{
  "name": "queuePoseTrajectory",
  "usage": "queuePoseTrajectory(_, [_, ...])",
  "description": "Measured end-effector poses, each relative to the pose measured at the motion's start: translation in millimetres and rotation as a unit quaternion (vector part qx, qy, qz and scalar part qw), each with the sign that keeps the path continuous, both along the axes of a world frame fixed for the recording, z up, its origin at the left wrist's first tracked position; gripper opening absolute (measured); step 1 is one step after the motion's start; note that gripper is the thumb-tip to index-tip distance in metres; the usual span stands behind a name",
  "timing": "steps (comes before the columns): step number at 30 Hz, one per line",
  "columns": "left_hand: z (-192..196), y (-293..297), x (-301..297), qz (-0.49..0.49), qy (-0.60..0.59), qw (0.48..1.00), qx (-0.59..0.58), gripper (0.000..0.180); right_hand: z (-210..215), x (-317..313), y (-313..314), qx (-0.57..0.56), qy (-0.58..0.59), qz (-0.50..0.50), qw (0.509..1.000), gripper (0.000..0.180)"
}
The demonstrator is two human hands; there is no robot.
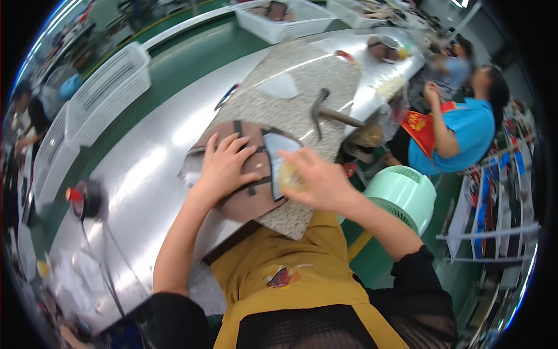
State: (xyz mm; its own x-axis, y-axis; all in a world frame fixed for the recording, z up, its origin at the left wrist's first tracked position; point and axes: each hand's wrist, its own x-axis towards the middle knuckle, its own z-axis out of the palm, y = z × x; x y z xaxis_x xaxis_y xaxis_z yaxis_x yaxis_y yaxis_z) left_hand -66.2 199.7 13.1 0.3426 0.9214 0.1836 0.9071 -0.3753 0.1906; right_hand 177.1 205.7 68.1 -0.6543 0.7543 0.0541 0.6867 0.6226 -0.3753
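A brown fabric piece with dark straps, like part of a bag (249,205), lies on a speckled stone slab (267,70) in front of me. My left hand (226,166) rests flat on it with the fingers spread, pressing on the brown cloth. On the piece's right side is a pale grey-blue panel (280,143). My right hand (325,179) is over that panel, its fingers curled around a yellowish, rounded lump (289,178). Motion blurs the lump, and its exact kind does not show. The lump appears to touch the panel's edge.
A hammer (343,118) and a white sheet piece (280,86) lie on the slab. A metal worktop (136,180) holds a dark round pot (87,199) with cords. White crates (107,99) stand left. At right are a mint-green bin (401,200) and a co-worker in blue (471,128).
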Motion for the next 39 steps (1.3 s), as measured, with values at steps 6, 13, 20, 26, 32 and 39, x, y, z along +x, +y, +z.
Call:
queuePoseTrajectory(6, [1, 1, 2, 0.013, 0.019, 1.000, -0.018, 0.062, -13, 8, 31, 0.114, 0.005, -0.035, 0.993, 0.069])
queuePoseTrajectory(13, [-1, -6, 5, 0.030, 0.017, 0.999, -0.007, 0.060, -18, -13, 102, 0.186, 0.062, -0.061, 0.979, 0.069])
queuePoseTrajectory(20, [0, -16, 11, 0.064, 0.010, 0.998, -0.003, 0.060, -19, -31, 203, 0.182, 0.110, -0.100, 0.972, 0.070])
queuePoseTrajectory(26, [-2, -17, 13, 0.068, -0.020, 0.997, 0.019, 0.057, -35, -47, 240, 0.146, 0.015, -0.102, 0.984, 0.069])
queuePoseTrajectory(32, [-1, -17, 18, 0.087, -0.037, 0.995, 0.031, 0.057, -33, -40, 265, 0.129, 0.030, -0.108, 0.985, 0.069])
queuePoseTrajectory(39, [45, 36, 19, 0.050, 0.002, 0.998, 0.042, 0.048, -26, -28, 265, 0.079, -0.001, -0.080, 0.994, 0.072])
